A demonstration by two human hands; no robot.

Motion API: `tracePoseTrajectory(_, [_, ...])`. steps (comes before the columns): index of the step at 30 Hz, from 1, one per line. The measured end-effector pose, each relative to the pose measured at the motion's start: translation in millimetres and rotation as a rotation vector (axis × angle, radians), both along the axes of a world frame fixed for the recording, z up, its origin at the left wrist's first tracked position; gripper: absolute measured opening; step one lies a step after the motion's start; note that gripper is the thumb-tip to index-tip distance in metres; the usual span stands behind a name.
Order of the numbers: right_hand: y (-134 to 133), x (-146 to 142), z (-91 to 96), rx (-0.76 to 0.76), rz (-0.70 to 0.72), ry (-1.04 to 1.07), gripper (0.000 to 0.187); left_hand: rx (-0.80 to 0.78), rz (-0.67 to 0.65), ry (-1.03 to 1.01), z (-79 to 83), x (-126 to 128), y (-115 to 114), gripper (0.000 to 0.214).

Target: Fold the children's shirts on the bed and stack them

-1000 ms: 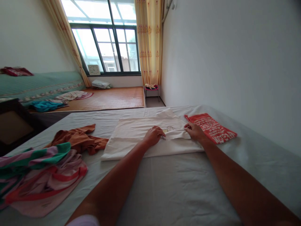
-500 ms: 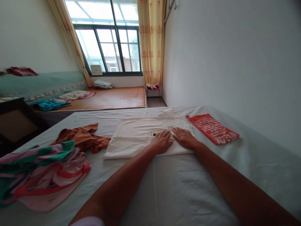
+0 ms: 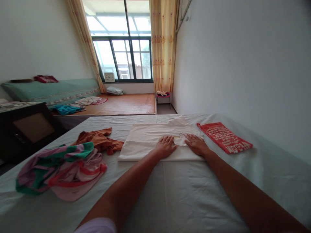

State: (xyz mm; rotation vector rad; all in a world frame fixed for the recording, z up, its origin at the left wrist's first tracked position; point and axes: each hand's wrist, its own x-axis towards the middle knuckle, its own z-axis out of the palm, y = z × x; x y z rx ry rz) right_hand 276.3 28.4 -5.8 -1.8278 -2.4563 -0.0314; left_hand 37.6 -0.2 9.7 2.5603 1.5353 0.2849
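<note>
A white T-shirt [image 3: 143, 136] with a printed picture on it lies folded over along its near side on the bed. My left hand [image 3: 166, 147] rests flat on it, fingers stretched out, just left of the print. Flat on the cloth to the right lies my right hand [image 3: 196, 144], its fingers extended. Between the two hands a strip of white cloth shows, and most of the print is covered. To the right of the shirt is a folded red garment [image 3: 224, 137] with white lettering, touched by neither hand.
A rust-brown garment [image 3: 97, 139] and a pink, green and red striped garment [image 3: 73, 171] lie crumpled at the left on the grey sheet [image 3: 182, 194]. Beyond stands a second bed [image 3: 131, 103] under the window. A white wall [image 3: 243, 64] bounds the right side.
My hands have spread apart over the white shirt, the right one shifting rightward. More of the print is now covered by cloth. The camera's view has turned slightly left and up.
</note>
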Motion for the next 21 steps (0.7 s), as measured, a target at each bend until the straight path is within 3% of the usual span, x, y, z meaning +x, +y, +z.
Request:
tracePoseTrajectory(10, [-0.6,-2.0,-0.7,0.035,0.012,0.003,0.063,-0.02,0.276,0.121,7.1,-163.0,-2.0,0.06])
tracePoseTrajectory(17, [-1.1,-2.3,0.0,0.012,0.01,0.018,0.059,-0.043,0.265,0.173,17.4,-210.3,-8.8,0.057])
tracePoseTrajectory(21, [23.3,8.6,22.8,-0.102,0.088,0.067,0.056,-0.025,0.277,0.201,31.3,-232.1,8.2,0.047])
